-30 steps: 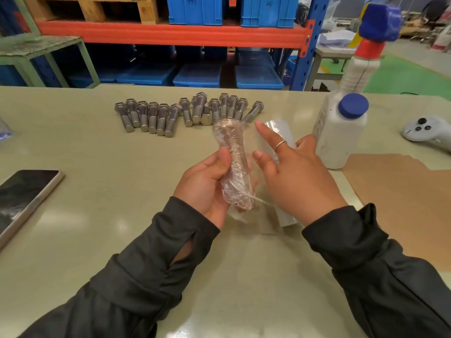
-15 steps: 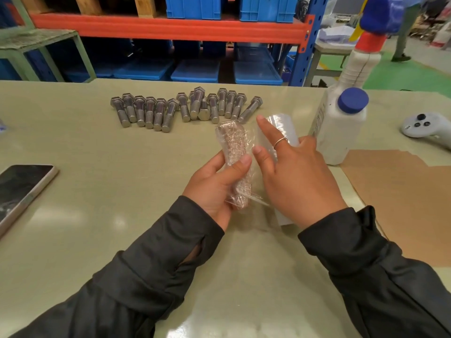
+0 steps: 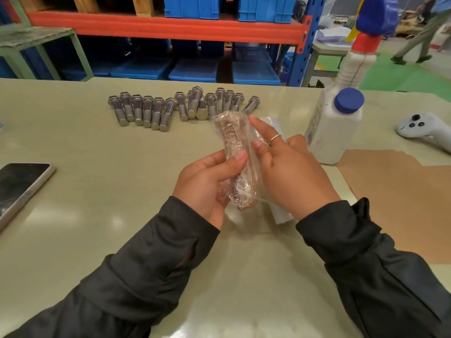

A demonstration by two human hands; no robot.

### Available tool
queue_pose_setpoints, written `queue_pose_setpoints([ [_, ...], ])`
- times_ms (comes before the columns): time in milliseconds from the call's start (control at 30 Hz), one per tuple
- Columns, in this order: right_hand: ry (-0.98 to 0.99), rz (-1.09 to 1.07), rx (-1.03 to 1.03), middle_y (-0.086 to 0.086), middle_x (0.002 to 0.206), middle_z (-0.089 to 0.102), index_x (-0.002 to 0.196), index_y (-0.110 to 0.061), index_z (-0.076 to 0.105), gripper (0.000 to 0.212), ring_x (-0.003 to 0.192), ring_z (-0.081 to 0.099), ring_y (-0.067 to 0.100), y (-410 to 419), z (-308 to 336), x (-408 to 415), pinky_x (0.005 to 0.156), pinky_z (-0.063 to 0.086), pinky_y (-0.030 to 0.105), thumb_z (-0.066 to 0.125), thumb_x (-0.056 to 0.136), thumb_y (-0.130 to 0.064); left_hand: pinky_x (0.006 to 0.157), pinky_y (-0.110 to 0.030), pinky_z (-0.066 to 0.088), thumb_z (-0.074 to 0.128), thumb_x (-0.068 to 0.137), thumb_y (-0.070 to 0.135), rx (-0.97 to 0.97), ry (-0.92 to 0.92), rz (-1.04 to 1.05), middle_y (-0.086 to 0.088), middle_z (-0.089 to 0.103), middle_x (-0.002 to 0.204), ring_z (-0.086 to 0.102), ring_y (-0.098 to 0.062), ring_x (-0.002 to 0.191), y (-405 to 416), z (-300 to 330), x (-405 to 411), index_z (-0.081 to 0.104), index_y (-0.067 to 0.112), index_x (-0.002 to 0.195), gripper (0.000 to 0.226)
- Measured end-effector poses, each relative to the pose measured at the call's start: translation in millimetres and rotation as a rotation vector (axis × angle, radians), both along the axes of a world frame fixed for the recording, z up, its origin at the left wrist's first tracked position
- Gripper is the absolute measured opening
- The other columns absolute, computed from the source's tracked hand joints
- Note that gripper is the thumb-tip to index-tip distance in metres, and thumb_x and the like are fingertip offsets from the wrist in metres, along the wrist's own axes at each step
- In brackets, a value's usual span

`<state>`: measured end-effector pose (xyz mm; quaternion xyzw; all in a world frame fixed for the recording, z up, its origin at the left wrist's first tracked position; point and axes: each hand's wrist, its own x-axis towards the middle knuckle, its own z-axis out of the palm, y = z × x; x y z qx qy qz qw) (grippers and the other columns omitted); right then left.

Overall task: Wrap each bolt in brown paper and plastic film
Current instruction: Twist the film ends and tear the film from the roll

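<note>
- Head view: left hand (image 3: pixel 207 184) grips the film-covered, brown-paper-wrapped bolt (image 3: pixel 238 157) above the pale green table (image 3: pixel 97 191); right hand (image 3: pixel 288 172), fingers straight, touches its clear film.
- Bare steel bolts (image 3: pixel 175 107) lie in a row behind; orange-and-blue racking (image 3: pixel 170 28) beyond.

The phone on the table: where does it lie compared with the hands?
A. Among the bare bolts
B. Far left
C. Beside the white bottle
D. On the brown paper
B: the phone lies at the table's left edge, well away from the left hand that holds the wrapped bolt.
</note>
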<state>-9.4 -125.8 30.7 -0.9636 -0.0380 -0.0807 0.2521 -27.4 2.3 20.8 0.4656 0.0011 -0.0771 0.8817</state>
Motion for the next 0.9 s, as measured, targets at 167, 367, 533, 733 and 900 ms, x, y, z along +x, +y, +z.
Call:
queue_pose_setpoints([
  [167,-0.058,-0.032,0.043,0.005,0.106,0.036,0.138,-0.06,0.002,0.047,0.096,0.05,0.028,2.8,1.3,-3.0,0.087,0.043,0.04,0.018,0.095,-0.053,0.059,-0.028,0.056,0.062,0.064,0.018,-0.009,-0.029,-0.043,-0.006,0.07,0.078,0.065,-0.017,0.066,-1.9,1.6,-1.5,0.067,0.005,0.094,0.033],
  [367,-0.03,-0.078,0.077,0.014,0.113,0.056,0.144,-0.041,-0.016,0.067,0.103,0.055,0.031,-1.1,-6.4,5.0,0.089,0.041,0.036,0.028,0.095,-0.053,0.061,-0.03,0.055,0.043,0.094,0.014,-0.049,0.079,-0.05,-0.003,0.071,0.074,0.068,-0.014,0.067,-6.3,-8.7,1.5,0.062,0.007,0.094,0.019],
  [533,0.009,-0.093,0.311,0.009,0.147,0.035,0.149,-0.026,0.001,0.076,0.132,0.036,0.029,-8.7,-8.7,6.2,0.103,0.032,0.036,0.042,0.092,-0.054,0.06,-0.031,0.057,0.055,0.086,0.027,-0.159,0.17,-0.058,-0.005,0.069,0.073,0.065,-0.017,0.066,-10.5,-9.3,3.1,0.07,0.011,0.086,0.022],
  [733,0.122,-0.031,0.404,0.006,0.147,0.036,0.149,-0.022,0.005,0.08,0.128,0.044,0.023,-8.1,-10.2,3.9,0.097,0.035,0.03,0.048,0.09,-0.052,0.056,-0.025,0.055,0.064,0.07,0.019,-0.063,0.073,-0.012,0.0,0.07,0.072,0.067,-0.014,0.063,-12.6,-12.4,2.2,0.064,0.011,0.094,0.026],
  [900,0.055,0.017,0.286,0.01,0.126,0.041,0.141,-0.052,0.004,0.053,0.096,0.054,0.022,-6.4,-4.6,-3.4,0.081,0.033,0.03,0.032,0.096,-0.05,0.057,-0.025,0.055,0.063,0.068,0.018,-0.03,0.046,-0.005,-0.002,0.072,0.078,0.068,-0.014,0.067,-8.5,-12.5,2.5,0.067,0.011,0.095,0.028],
])
